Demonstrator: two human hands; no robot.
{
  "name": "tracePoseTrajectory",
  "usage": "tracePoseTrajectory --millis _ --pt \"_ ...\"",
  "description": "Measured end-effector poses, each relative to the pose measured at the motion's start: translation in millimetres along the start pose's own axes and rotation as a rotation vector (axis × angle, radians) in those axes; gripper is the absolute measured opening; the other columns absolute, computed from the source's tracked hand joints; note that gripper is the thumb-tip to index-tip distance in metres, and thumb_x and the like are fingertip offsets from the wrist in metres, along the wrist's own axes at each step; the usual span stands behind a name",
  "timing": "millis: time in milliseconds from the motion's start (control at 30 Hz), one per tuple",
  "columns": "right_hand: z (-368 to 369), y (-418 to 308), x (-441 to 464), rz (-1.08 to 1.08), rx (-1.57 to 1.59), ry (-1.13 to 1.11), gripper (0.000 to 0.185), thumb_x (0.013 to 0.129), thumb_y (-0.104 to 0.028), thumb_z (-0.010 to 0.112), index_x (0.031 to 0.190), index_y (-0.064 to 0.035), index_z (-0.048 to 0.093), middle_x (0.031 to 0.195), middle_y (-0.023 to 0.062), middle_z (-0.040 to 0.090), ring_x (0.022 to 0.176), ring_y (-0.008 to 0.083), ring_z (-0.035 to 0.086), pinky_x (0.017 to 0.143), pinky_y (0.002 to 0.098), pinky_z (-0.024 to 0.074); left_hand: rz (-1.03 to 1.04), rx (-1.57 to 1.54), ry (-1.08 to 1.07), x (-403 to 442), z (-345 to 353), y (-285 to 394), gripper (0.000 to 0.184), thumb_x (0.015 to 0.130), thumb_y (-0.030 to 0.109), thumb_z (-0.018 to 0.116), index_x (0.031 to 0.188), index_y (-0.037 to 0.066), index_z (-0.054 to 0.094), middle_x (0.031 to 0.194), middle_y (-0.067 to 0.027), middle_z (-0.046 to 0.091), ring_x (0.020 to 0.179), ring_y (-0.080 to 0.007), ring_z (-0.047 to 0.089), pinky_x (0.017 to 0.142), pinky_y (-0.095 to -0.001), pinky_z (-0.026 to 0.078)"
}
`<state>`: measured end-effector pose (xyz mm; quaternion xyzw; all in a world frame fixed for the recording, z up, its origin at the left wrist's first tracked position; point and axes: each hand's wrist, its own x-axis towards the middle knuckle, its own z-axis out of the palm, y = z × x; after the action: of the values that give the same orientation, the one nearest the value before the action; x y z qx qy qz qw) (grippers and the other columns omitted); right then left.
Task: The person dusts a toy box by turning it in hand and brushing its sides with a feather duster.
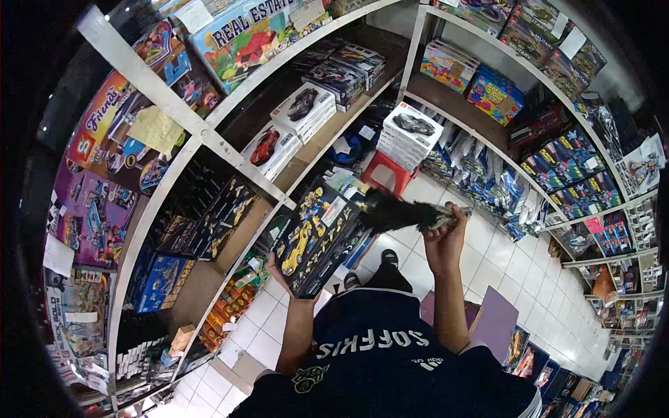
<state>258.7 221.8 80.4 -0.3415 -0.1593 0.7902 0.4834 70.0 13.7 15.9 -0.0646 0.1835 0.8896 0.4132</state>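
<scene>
A black box with yellow car and robot pictures [313,237] is held tilted in front of my body. My left hand [281,277] grips its lower left edge, fingers partly hidden behind it. On the right, my right hand [446,226] is closed around the handle end of a dark feather duster [394,211]. The duster's dark feathers point left and reach the box's upper right side; whether they touch it I cannot tell.
White car boxes [412,127] are stacked on a red stool [387,173] ahead. Shelves with boxed toys curve around both sides, with a white shelf post [240,164] at the left. Below is a white tiled floor [488,272]; a purple panel [495,322] stands at lower right.
</scene>
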Motion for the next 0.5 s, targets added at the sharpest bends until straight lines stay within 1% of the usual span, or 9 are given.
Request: tracePoseTrajectory --millis 33,67,167,200,267,333,400,467,500 --pt "3 2 -1 -0.010 0.019 0.030 0.019 0.098 -0.034 0.052 0.089 -0.0171 0.052 0.061 -0.0073 0.041 0.054 0.0051 0.037 0.053 0.0239 0.0317 0.011 0.024 0.003 -4 -3 4 0.072 0.090 0.061 0.048 0.136 0.006 0.050 0.136 -0.0154 0.055 0.119 -0.0310 0.057 0.104 -0.0466 0.046" --pt "-9 6 6 0.013 0.076 -0.102 0.018 0.098 -0.034 0.052 0.092 -0.0171 0.054 0.059 -0.0076 0.040 0.052 0.0047 0.038 0.051 0.0226 0.0321 0.015 0.000 0.018 -8 -5 7 0.071 0.089 0.060 0.049 0.134 0.005 0.051 0.134 -0.0157 0.057 0.118 -0.0311 0.058 0.102 -0.0467 0.047" --pt "5 2 -5 0.107 -0.011 -0.138 0.018 0.099 -0.034 0.050 0.094 -0.0165 0.054 0.056 -0.0079 0.039 0.050 0.0046 0.040 0.048 0.0199 0.0337 -0.013 -0.072 0.025 -18 -2 17 0.071 0.089 0.059 0.049 0.135 0.005 0.051 0.134 -0.0161 0.057 0.117 -0.0315 0.059 0.102 -0.0468 0.047" --pt "2 3 -4 0.144 0.041 -0.221 0.019 0.099 -0.033 0.049 0.094 -0.0156 0.053 0.055 -0.0076 0.038 0.049 0.0047 0.041 0.047 0.0175 0.0362 -0.001 -0.060 0.090 -19 -4 19 0.071 0.090 0.056 0.043 0.137 0.002 0.049 0.131 -0.0179 0.060 0.112 -0.0335 0.063 0.097 -0.0488 0.051" --pt "12 4 -13 0.149 0.019 -0.270 0.019 0.100 -0.033 0.049 0.095 -0.0154 0.053 0.054 -0.0075 0.038 0.049 0.0047 0.041 0.047 0.0180 0.0364 -0.020 -0.005 0.065 -15 -29 25 0.070 0.090 0.054 0.043 0.134 0.000 0.052 0.127 -0.0188 0.062 0.111 -0.0336 0.064 0.096 -0.0481 0.052" --pt "18 7 -17 0.178 0.013 -0.402 0.019 0.100 -0.033 0.049 0.099 -0.0148 0.053 0.054 -0.0071 0.038 0.050 0.0050 0.041 0.047 0.0197 0.0346 -0.079 -0.121 0.027 -13 -41 33 0.069 0.090 0.054 0.043 0.130 -0.002 0.054 0.123 -0.0204 0.064 0.107 -0.0347 0.065 0.096 -0.0482 0.052" --pt "26 11 -24 0.177 -0.025 -0.391 0.019 0.100 -0.033 0.048 0.099 -0.0148 0.053 0.055 -0.0071 0.038 0.051 0.0050 0.041 0.048 0.0202 0.0338 -0.094 -0.219 -0.040 -8 -59 32 0.069 0.091 0.053 0.045 0.131 -0.003 0.053 0.124 -0.0211 0.063 0.106 -0.0352 0.065 0.096 -0.0481 0.052" --pt "47 14 -38 0.122 -0.086 -0.239 0.019 0.100 -0.033 0.049 0.099 -0.0148 0.052 0.056 -0.0070 0.040 0.051 0.0048 0.040 0.050 0.0208 0.0326 -0.077 -0.127 -0.018 -1 -93 24 0.070 0.091 0.054 0.048 0.131 -0.003 0.053 0.124 -0.0210 0.063 0.107 -0.0348 0.065 0.096 -0.0479 0.052" --pt "50 15 -38 0.135 -0.090 -0.242 0.019 0.100 -0.033 0.049 0.099 -0.0148 0.052 0.056 -0.0070 0.040 0.051 0.0048 0.040 0.050 0.0208 0.0326 -0.058 -0.070 -0.028 1 -89 24 0.072 0.090 0.056 0.051 0.131 -0.003 0.053 0.125 -0.0208 0.062 0.108 -0.0340 0.064 0.095 -0.0480 0.052"
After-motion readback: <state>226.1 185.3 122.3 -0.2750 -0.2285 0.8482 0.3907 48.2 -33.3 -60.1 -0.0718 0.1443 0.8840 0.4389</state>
